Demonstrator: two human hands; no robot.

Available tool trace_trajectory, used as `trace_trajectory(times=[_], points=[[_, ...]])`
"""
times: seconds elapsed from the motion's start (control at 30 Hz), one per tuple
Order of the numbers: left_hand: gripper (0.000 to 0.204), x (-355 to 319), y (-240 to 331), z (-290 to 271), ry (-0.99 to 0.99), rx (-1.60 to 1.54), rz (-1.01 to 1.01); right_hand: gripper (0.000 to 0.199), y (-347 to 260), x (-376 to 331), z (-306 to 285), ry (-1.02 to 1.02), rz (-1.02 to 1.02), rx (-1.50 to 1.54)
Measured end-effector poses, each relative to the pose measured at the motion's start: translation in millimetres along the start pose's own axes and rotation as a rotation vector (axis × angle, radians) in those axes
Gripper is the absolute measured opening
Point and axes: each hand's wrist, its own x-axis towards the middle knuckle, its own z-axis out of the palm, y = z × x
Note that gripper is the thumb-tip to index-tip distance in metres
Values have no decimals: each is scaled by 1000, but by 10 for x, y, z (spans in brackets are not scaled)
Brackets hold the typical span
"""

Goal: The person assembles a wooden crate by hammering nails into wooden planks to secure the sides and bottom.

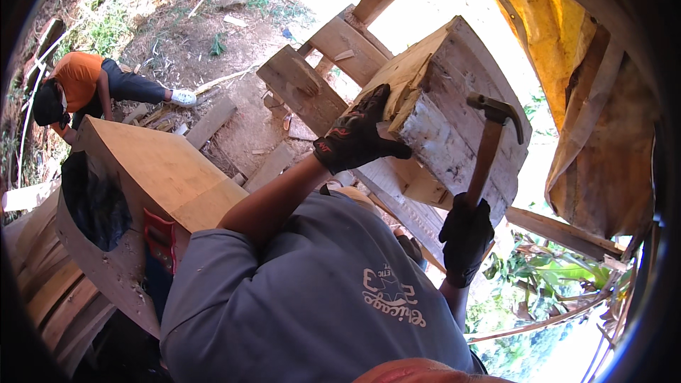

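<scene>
My left hand (362,131), in a black glove, grips the near left corner of a wooden box (454,128), with thumb and fingers spread either side of its edge. The box is tilted, with a pale, stained panel towards me and a yellowish side panel at its left. Its wood is rough and splintered along the corner. In my right hand (466,237), also gloved in black, is a claw hammer (488,149), held by its wooden handle. The hammer's head is raised in front of the pale panel.
Wooden beams (305,89) stand behind and below the box. At the left are a large board (159,159) and a red-handled saw (160,240). A person in orange (78,74) bends over scrap wood at the far left. Yellow sheeting (535,14) hangs at the right.
</scene>
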Motion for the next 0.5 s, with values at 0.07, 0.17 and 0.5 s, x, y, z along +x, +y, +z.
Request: trace_trajectory(times=[0.07, 0.17, 0.5], points=[[129, 2, -23, -48, -16, 37, 53, 21, -193, 169, -56, 45, 125, 142], [120, 51, -103, -63, 48, 103, 168, 42, 291, 456, -85, 57, 179, 284], [88, 279, -46, -45, 72, 258, 233, 21, 469, 735, -98, -147, 207, 240]])
